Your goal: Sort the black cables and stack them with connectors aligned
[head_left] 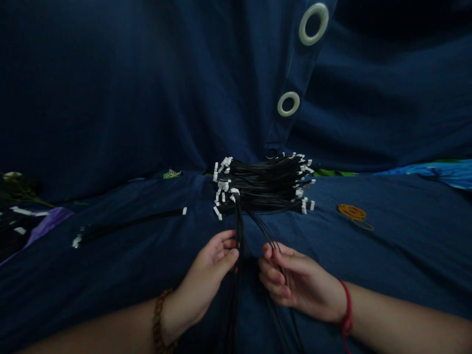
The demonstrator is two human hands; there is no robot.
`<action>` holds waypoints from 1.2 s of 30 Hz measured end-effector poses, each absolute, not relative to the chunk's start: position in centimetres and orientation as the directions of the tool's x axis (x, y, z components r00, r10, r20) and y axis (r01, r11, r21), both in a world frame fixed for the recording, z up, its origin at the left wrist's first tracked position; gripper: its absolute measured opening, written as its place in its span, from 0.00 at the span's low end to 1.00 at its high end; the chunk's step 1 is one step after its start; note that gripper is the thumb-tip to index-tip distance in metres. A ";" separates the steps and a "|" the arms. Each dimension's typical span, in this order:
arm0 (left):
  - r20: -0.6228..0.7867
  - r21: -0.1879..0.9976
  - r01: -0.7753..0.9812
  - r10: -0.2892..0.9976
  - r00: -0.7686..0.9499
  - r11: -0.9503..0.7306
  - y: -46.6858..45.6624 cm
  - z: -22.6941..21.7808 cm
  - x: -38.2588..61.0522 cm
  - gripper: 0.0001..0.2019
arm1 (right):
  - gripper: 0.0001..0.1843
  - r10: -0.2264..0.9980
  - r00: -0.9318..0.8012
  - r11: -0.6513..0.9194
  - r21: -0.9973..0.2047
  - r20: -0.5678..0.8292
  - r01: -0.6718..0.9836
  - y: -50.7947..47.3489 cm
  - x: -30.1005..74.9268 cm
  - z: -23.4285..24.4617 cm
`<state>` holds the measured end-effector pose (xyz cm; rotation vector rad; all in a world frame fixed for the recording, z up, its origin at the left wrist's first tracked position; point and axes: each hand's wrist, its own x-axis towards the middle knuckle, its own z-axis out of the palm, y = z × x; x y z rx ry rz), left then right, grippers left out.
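Observation:
A pile of black wires with white plug ends (263, 184) lies on dark blue cloth (110, 123) in the middle. From it, a bunch of black wires (236, 285) runs down toward me. My left hand (206, 285) curls round that bunch, thumb and fingers closed on it. My right hand (295, 282) pinches a few thinner strands (275, 246) just to the right, fingers folded. A beaded bracelet sits on my left wrist, a red string on my right.
A separate bound bundle of black wires (129, 225) lies to the left. Yellow rubber bands (354, 214) rest at the right. Two white eyelet rings (313, 23) show in the cloth behind. More wires lie at the far left edge (18, 221).

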<state>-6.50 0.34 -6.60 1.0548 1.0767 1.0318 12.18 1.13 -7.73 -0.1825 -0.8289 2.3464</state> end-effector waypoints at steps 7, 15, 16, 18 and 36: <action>-0.167 0.974 -0.119 0.966 0.199 0.193 0.7 -6.1 -6.6 0.22 | 0.08 0.614 -0.787 -0.589 -0.625 0.067 -0.513 1.0 12.1 -7.9; -0.183 0.967 -0.138 0.960 0.213 0.215 0.7 -5.8 -6.5 0.11 | 0.09 0.616 -0.785 -0.587 -0.627 0.064 -0.512 1.1 12.0 -8.0; -0.185 0.964 -0.150 0.958 0.219 0.220 0.8 -5.8 -6.5 0.09 | 0.09 0.616 -0.785 -0.588 -0.626 0.063 -0.512 1.1 12.0 -8.0; -0.187 0.955 -0.186 0.956 0.225 0.231 0.9 -5.9 -6.7 0.06 | 0.09 0.616 -0.786 -0.591 -0.624 0.060 -0.511 1.1 12.1 -8.0; -0.056 0.841 -0.396 0.786 0.615 0.369 0.4 -5.5 -7.3 0.07 | 0.07 0.668 -0.744 -0.532 -0.686 0.020 -0.496 0.7 11.6 -7.4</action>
